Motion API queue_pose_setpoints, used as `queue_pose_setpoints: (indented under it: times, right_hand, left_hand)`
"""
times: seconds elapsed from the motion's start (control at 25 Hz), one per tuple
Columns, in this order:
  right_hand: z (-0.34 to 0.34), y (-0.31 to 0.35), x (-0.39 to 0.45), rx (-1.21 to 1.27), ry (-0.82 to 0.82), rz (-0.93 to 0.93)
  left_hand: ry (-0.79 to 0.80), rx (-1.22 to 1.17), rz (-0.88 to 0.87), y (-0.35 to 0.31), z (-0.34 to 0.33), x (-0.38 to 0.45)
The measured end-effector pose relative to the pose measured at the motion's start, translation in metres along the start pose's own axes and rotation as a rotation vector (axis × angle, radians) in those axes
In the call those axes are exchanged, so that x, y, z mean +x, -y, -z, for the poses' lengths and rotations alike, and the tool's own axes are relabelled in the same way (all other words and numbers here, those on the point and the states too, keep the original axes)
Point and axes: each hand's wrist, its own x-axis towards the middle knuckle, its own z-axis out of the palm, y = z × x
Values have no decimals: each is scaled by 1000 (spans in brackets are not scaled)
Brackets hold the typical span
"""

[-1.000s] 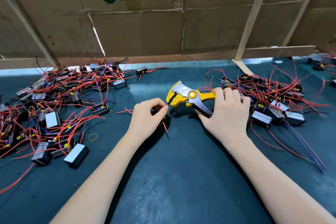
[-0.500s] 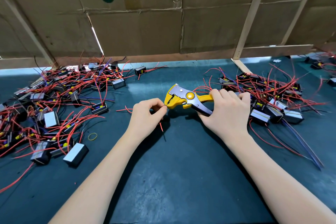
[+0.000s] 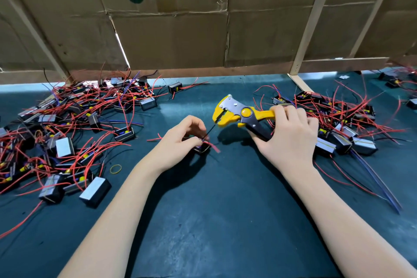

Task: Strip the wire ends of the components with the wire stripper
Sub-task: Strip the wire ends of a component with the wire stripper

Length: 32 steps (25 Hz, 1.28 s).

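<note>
Head view: your right hand (image 3: 291, 140) is wrapped around the handles of the wire stripper (image 3: 239, 115), held above the mat. Stripper has a yellow plastic body, bare steel side plates, round yellow pivot knob, black lower handle; its nose points left toward your other hand. Your left hand (image 3: 180, 144) pinches a small black box component (image 3: 203, 147) between thumb and curled fingers, low over the mat. A thin black wire (image 3: 209, 131) runs from that pinch up to the stripper's nose; whether the tip sits inside the jaws I can't tell. A short red wire (image 3: 214, 147) sticks out right of the component, blurred. Work surface is a dark teal mat (image 3: 225, 221), matte, scuffed with pale patches. Left pile of components (image 3: 67, 137): rectangular black blocks with grey metallic faces, yellow bits, tangled red leads, a few purple and black ones. Right pile of components (image 3: 343, 128) is the same parts, just behind and beside your right hand; long blue-purple leads (image 3: 381, 187) trail toward you from it. A yellow rubber band (image 3: 115, 168) lies flat near the left pile's near edge. Behind the mat: flattened corrugated cardboard (image 3: 171, 38), creased and torn, printed with handling symbols, braced by pale wooden slats (image 3: 309, 27). Piles crowd both flanks.
</note>
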Motion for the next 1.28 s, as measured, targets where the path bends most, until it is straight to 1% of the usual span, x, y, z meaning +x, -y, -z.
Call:
queue_pose_setpoints:
  times: [0.12, 0.2, 0.28, 0.36, 0.48, 0.6, 0.72, 0.84, 1.04, 1.28]
  right_hand:
    - [-2, -7, 0, 47, 14, -80]
    - [-4, -11, 0, 52, 21, -93]
    - [-3, -11, 1, 68, 30, -115]
    - [-2, -11, 3, 81, 13, -128]
    - [0, -12, 2, 56, -23, -108]
    - [1, -11, 1, -13, -21, -58]
    - [2, -5, -1, -47, 4, -19]
    - [3, 1, -2, -53, 18, -3]
    - [3, 5, -1, -51, 22, 2]
    - [3, 5, 0, -56, 26, 11]
  left_hand:
    - [168, -27, -68, 1, 19, -6]
    - [214, 42, -118, 1, 19, -8]
    - [121, 150, -157, 1, 7, -6]
    - [-38, 203, -157, 0, -4, -3]
    - [-223, 198, -81, -1, -14, 0]
    - [-310, 143, -7, -2, -19, 0]
    - [-335, 126, 26, -5, -24, 1]
    - [-326, 121, 51, -6, -27, 2]
    - [-361, 110, 87, -7, -29, 2]
    - [-351, 100, 99, -9, -30, 1]
